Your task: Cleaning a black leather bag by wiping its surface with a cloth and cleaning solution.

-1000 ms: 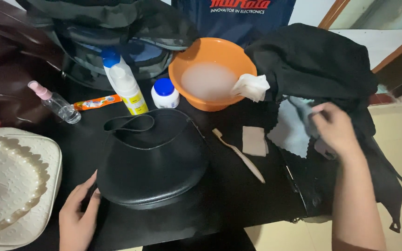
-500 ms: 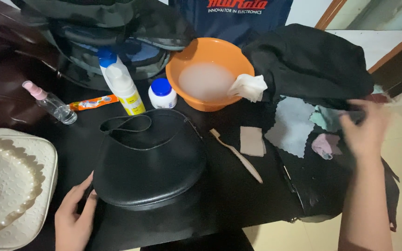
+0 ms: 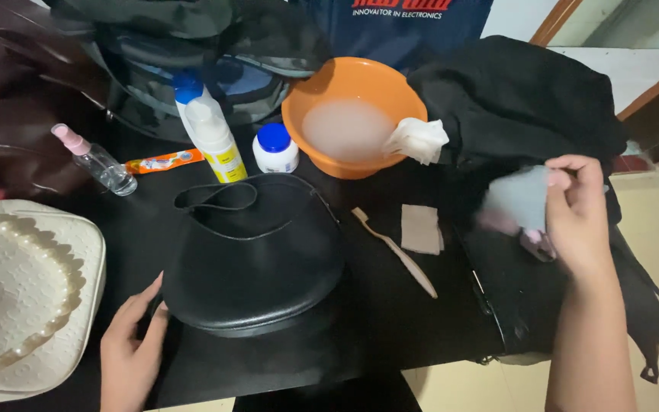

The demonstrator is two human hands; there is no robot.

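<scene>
Black handbag (image 3: 257, 255) touches left hand (image 3: 133, 347); right hand (image 3: 577, 210) well apart.

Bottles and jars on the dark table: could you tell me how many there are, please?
3. A clear spray bottle with a pink top lies at the left; a white bottle with a blue cap stands beside a small white jar. Others may be hidden behind the bags.

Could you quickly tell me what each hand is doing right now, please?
Left hand: open, fingers resting flat against the edge of the black handbag.
Right hand: closed on a pale blue-grey cloth, lifted above the table.
</scene>
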